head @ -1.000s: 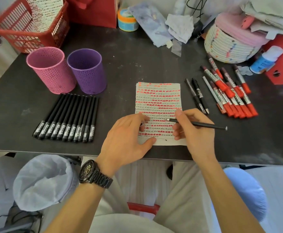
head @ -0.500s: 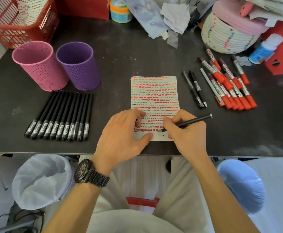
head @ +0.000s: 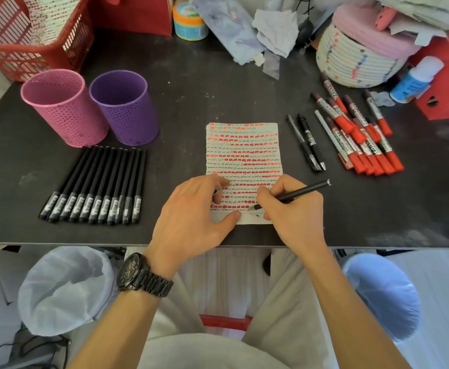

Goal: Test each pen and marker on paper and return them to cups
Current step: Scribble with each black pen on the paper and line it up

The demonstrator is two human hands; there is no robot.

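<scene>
Dark desk (head: 218, 97): paper (head: 243, 153) held flat under spread left hand (head: 191, 217), black pen (head: 303, 191) pinched in right hand (head: 295, 217), tip at paper's lowest lines; pink cup (head: 63, 110) and purple cup (head: 123, 107) left of paper, red markers (head: 364, 145) right.

The right hand (head: 295, 217) holds a black pen (head: 300, 192) in its fingers (head: 264, 194). The pen's tip touches the paper (head: 242, 147) near the bottom. The left hand (head: 191, 222) lies flat on the paper's lower left corner. It has a black watch (head: 143, 275) on the wrist. The paper lies on the dark surface (head: 218, 97) and is full of red and black marks. On the left, a pink cup (head: 63, 110) and a purple cup (head: 125, 107) stand side by side. Just in front of them lies a row of black pens (head: 95, 185). Right of the paper lie two more black pens (head: 308, 142), then a pile of red markers (head: 364, 139).
</scene>
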